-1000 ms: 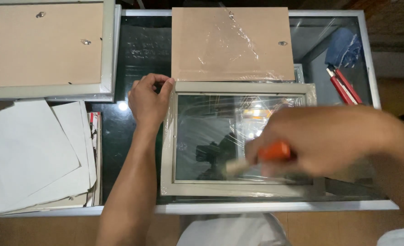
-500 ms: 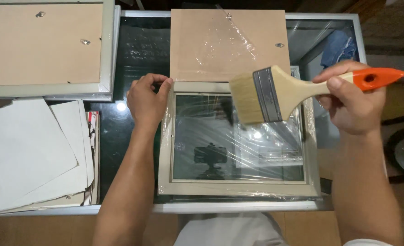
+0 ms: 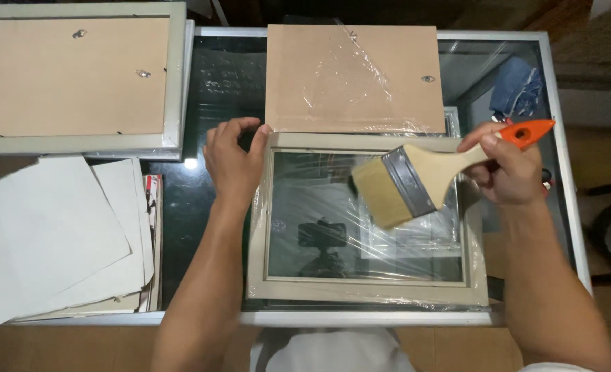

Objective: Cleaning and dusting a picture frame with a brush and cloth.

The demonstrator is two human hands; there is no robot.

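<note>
At the near edge of the glass table [image 3: 209,89], a pale grey picture frame [image 3: 367,293] lies flat, still partly covered in clear plastic wrap [image 3: 395,234] that wrinkles over its glass pane and bunches along its sides. The pane mirrors a dark shape. To the left, near the table's left edge, loose white paper sheets [image 3: 50,234] sit fanned in a stack.

The left hand [image 3: 233,162] rests on the far left corner of the frame, fingers curled over its edge and thumb pressed against the frame's outer side, pinning it down. The right hand [image 3: 508,169] is closed around the handle of a wide paintbrush [image 3: 415,180], gripping it between thumb and fingers just below the orange tip of the handle. The brush tilts down to the left, its pale bristles hanging over the right half of the pane; whether they touch the wrap cannot be told.

Just beyond the frame lies a brown backing board [image 3: 353,79], with loose clear film on it, its near edge touching the frame's far rail. Further left, at the far left corner, a second frame [image 3: 78,79] lies face down, its brown back showing. At the far right, under the glass, a blue cloth [image 3: 522,86] is visible.
</note>
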